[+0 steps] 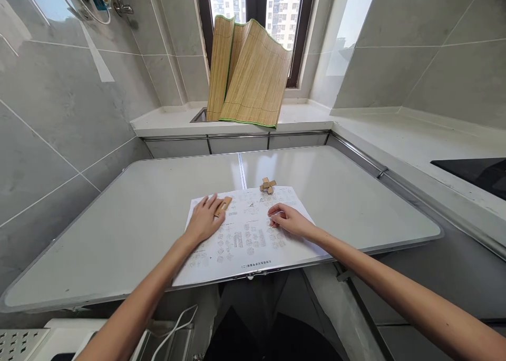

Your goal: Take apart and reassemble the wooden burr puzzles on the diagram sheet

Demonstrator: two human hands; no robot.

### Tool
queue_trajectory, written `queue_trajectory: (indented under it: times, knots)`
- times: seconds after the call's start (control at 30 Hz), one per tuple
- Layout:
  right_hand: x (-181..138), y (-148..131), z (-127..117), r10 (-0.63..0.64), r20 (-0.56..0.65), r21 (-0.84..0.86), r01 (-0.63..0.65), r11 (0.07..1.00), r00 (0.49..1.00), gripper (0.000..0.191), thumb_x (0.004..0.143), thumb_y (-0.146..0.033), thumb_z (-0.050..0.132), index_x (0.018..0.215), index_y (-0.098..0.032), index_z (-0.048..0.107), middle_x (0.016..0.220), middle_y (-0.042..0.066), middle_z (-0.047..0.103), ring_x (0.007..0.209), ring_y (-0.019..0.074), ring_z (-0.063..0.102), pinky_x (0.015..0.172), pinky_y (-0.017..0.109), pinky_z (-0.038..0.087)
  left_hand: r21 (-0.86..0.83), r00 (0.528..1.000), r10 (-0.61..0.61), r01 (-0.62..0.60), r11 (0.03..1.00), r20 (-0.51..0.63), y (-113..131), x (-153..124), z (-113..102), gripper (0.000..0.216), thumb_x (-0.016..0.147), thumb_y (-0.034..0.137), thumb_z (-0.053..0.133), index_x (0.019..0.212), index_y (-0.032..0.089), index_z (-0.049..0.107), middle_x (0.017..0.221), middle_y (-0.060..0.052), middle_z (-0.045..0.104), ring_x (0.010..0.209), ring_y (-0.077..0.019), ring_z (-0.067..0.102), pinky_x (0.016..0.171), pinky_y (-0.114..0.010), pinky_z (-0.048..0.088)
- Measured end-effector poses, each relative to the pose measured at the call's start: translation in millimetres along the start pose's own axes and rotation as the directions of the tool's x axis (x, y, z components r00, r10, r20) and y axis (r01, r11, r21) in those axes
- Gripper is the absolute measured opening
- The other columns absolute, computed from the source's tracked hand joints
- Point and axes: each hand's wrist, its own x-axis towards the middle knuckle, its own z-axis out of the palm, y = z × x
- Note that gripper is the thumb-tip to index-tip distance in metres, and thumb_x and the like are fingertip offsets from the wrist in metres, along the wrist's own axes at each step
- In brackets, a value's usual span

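Note:
A white printed sheet [229,266] with rows of small diagrams lies on the white folding tabletop, its lower edge at the table's front edge. My left hand [205,218] rests flat on the sheet's left side with fingers spread. Beside its thumb and index finger is a flat wooden piece [224,205] with cut-outs, partly covered by the hand. Over the right side of the sheet, my right hand [291,220] has its fingers curled in a pinch; whatever may be between the fingertips is hidden. An interlocking wooden puzzle [268,185] stands at the sheet's far edge, beyond the right hand.
The white tabletop [130,218] has a seam in its middle. Behind it, a bamboo mat [256,76] leans on the counter before the window. A counter [379,126] with a black cooktop [474,174] runs along the right. Below left are a white cable [174,329] and a white appliance.

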Motion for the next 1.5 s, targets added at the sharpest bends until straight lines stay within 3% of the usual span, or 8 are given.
queue_trajectory:
  times: [0.23, 0.57, 0.77, 0.93, 1.07, 1.23, 1.37, 1.5]
  knots:
    - [4.3, -3.9, 2.4, -0.004, 0.012, -0.033, 0.004, 0.999, 1.000, 0.012, 0.095, -0.023, 0.056, 0.106, -0.021, 0.062, 0.084, 0.002, 0.074, 0.079, 0.0189, 0.070, 0.081, 0.034, 0.054, 0.152, 0.987, -0.159, 0.152, 0.977, 0.037, -45.0, 8.8, -20.4, 0.068, 0.104, 0.057, 0.032, 0.161, 0.022, 0.042, 0.171, -0.009, 0.036, 0.157, -0.0365, 0.030, 0.125, -0.056, 0.027]
    - [13.9, 0.3, 3.8, -0.054, -0.004, -0.124, 0.053, 0.991, 0.999, 0.012, 0.097, -0.024, 0.055, 0.105, -0.021, 0.062, 0.088, 0.003, 0.073, 0.071, 0.0162, 0.071, 0.069, 0.029, 0.055, 0.186, 0.983, -0.182, 0.173, 0.967, 0.036, -43.0, 10.3, -17.7, 0.077, 0.104, 0.063, 0.025, 0.165, 0.018, 0.033, 0.173, -0.010, 0.030, 0.158, -0.0379, 0.027, 0.127, -0.057, 0.019]
    - [28.0, -4.7, -11.3, -0.108, -0.180, -0.300, 0.050, 0.953, 0.978, 0.013, 0.099, -0.023, 0.051, 0.108, -0.022, 0.060, 0.099, 0.002, 0.076, 0.071, 0.0150, 0.071, 0.074, 0.030, 0.051, 0.171, 0.984, -0.170, 0.176, 0.970, -0.045, -43.8, 8.4, -15.1, 0.070, 0.105, 0.058, 0.026, 0.162, 0.018, 0.040, 0.170, -0.011, 0.038, 0.156, -0.0356, 0.031, 0.127, -0.054, 0.021]
    - [50.2, -7.6, -24.8, -0.095, -0.330, -0.448, -0.067, 0.892, 0.939, 0.025, 0.104, -0.034, 0.049, 0.125, -0.022, 0.054, 0.102, 0.005, 0.077, 0.085, 0.0227, 0.071, 0.071, 0.031, 0.045, 0.157, 0.973, -0.154, 0.181, 0.971, -0.172, -39.0, 5.5, -15.6, 0.066, 0.106, 0.052, 0.028, 0.153, 0.012, 0.050, 0.162, -0.015, 0.049, 0.154, -0.0345, 0.036, 0.127, -0.052, 0.023]
    - [70.8, -6.7, -29.9, -0.100, -0.368, -0.527, -0.118, 0.842, 0.924, 0.038, 0.106, -0.039, 0.049, 0.138, -0.019, 0.049, 0.103, 0.011, 0.077, 0.097, 0.0295, 0.070, 0.076, 0.034, 0.043, 0.162, 0.963, -0.106, 0.149, 0.976, -0.246, -36.4, 3.7, -16.4, 0.059, 0.105, 0.048, 0.033, 0.146, 0.011, 0.056, 0.156, -0.017, 0.055, 0.153, -0.0328, 0.038, 0.128, -0.048, 0.023]
    - [93.1, -10.2, -36.5, -0.079, -0.335, -0.534, -0.120, 0.837, 0.939, 0.030, 0.106, -0.041, 0.047, 0.119, -0.018, 0.063, 0.096, 0.013, 0.077, 0.092, 0.0287, 0.070, 0.074, 0.033, 0.043, 0.176, 0.947, 0.009, 0.050, 0.983, -0.320, -34.1, 2.8, -19.7, 0.051, 0.103, 0.043, 0.040, 0.139, 0.012, 0.059, 0.151, -0.020, 0.058, 0.150, -0.0360, 0.041, 0.127, -0.054, 0.024]
    - [95.7, -24.1, -37.6, -0.112, -0.275, -0.488, -0.038, 0.872, 0.955, 0.025, 0.105, -0.038, 0.051, 0.101, -0.019, 0.066, 0.095, 0.011, 0.077, 0.081, 0.0233, 0.069, 0.069, 0.031, 0.044, 0.099, 0.938, 0.105, -0.076, 0.992, -0.330, -16.1, -1.3, -27.9, 0.042, 0.101, 0.040, 0.046, 0.133, 0.018, 0.062, 0.145, -0.018, 0.061, 0.142, -0.0359, 0.049, 0.120, -0.054, 0.034]
    - [72.7, -44.7, -25.5, -0.236, -0.154, -0.410, 0.155, 0.899, 0.959, 0.026, 0.107, -0.041, 0.048, 0.106, -0.021, 0.064, 0.095, 0.005, 0.077, 0.071, 0.0161, 0.069, 0.069, 0.028, 0.048, -0.146, 0.975, 0.030, -0.063, 0.987, -0.220, 20.3, -3.6, -34.3, 0.039, 0.103, 0.048, 0.048, 0.125, 0.022, 0.066, 0.132, -0.013, 0.069, 0.119, -0.0335, 0.063, 0.106, -0.054, 0.046]
